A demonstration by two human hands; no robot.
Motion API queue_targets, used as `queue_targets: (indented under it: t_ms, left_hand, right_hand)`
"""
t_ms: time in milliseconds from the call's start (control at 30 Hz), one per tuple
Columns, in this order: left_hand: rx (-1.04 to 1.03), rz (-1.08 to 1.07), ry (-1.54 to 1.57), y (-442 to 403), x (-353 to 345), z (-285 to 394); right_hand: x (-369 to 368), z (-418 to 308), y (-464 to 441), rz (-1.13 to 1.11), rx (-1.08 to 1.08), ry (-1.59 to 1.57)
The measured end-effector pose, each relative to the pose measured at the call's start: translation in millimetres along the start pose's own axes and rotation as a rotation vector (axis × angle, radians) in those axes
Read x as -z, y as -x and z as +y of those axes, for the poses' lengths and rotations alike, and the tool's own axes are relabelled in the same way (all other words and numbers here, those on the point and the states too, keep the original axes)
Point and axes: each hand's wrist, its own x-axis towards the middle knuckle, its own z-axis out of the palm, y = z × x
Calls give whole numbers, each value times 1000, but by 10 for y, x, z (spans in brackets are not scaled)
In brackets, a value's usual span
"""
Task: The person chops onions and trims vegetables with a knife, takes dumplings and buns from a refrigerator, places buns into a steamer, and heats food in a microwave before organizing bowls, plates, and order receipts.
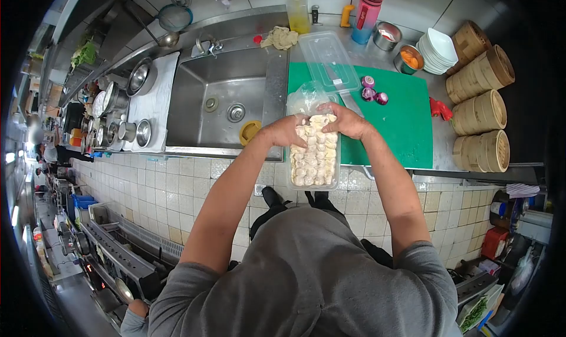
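Rows of pale, rounded food pieces [314,163] fill a clear plastic container [338,175] at the counter's front edge. My left hand [286,131] grips the pieces from the left near the container's far end, its fingers bent over them. Across from it, my right hand [346,122] has curled fingers and a thumb round the pieces at the same end. A clear plastic bag [309,95] lies crumpled just beyond both hands. Behind it, a clear lid [327,51] rests partly on the green board [395,125], over part of a knife [352,104].
Purple onions [368,93] and red peppers [440,109] lie to the right, before bamboo steamers [480,116], white bowls [436,51] and a metal bowl with orange pieces [411,58]. The sink [224,89] is at left. Another person's arm [138,309] shows lower left.
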Motion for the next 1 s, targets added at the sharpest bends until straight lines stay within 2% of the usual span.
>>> queue_targets:
  t_ms: [133, 167, 300, 433, 500, 533, 600, 633, 700, 733, 800, 900, 1000]
  left_hand:
    - [-45, -38, 161, 4, -8, -93]
    - [-39, -109, 281, 11, -1, -94]
    - [39, -290, 582, -39, -6, -273]
    - [20, -322, 814, 1, -40, -330]
    - [-7, -235, 951, 52, -68, -302]
    - [-10, -231, 952, 85, -96, -277]
    - [62, 14, 940, 131, -166, -237]
    - [62, 20, 944, 124, -181, -236]
    - [14, 56, 584, 106, -207, -242]
    - [14, 64, 589, 105, -212, -257]
    - [25, 12, 828, 88, -193, -306]
    - [-48, -75, 983, 67, -186, -374]
    - [-6, 51, 865, 61, -225, -303]
  right_hand:
    - [-6, 46, 51, -48, -63, -349]
    - [-8, 47, 69, -74, -94, -480]
    - [19, 64, 92, -139, -133, -600]
    - [1, 34, 105, -180, -168, -707]
    - [-36, 38, 97, -177, -175, -730]
    - [-66, 42, 95, -124, -175, -717]
    - [-135, 31, 118, -78, -178, -700]
    - [-176, 16, 143, -18, -193, -707]
    - [-254, -26, 216, 37, -211, -710]
    - [-280, -67, 266, 27, -184, -749]
    - [-333, -65, 305, 10, -157, -781]
    - [-401, 52, 287, 25, -62, -644]
    - [-424, 72, 282, 99, -79, -621]
